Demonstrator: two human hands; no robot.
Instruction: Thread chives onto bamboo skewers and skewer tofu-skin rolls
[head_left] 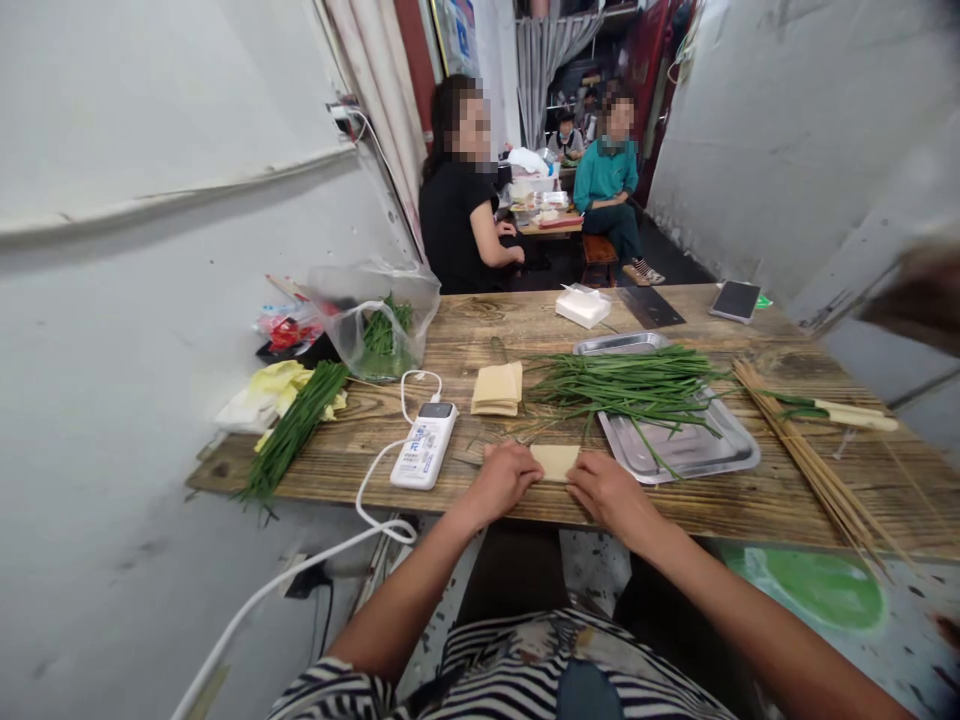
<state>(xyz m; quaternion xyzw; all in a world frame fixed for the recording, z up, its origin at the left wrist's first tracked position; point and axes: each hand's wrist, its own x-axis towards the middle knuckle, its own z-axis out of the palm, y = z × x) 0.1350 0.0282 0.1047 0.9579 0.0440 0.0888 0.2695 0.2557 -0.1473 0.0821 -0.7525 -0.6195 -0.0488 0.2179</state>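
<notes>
Near the table's front edge, a pale yellow tofu sheet lies between my hands. My left hand pinches its left end, and my right hand grips the right end. Whether something lies rolled inside it cannot be made out. Just behind my left hand sits a stack of similar tofu sheets. A heap of green chives spreads over a metal tray behind and to the right of my right hand.
A white power bank with a cable lies left. Beyond it are a chive bundle and a plastic bag. Bamboo skewers, a knife and a phone are at right. Two seated people are beyond the table, another farther back.
</notes>
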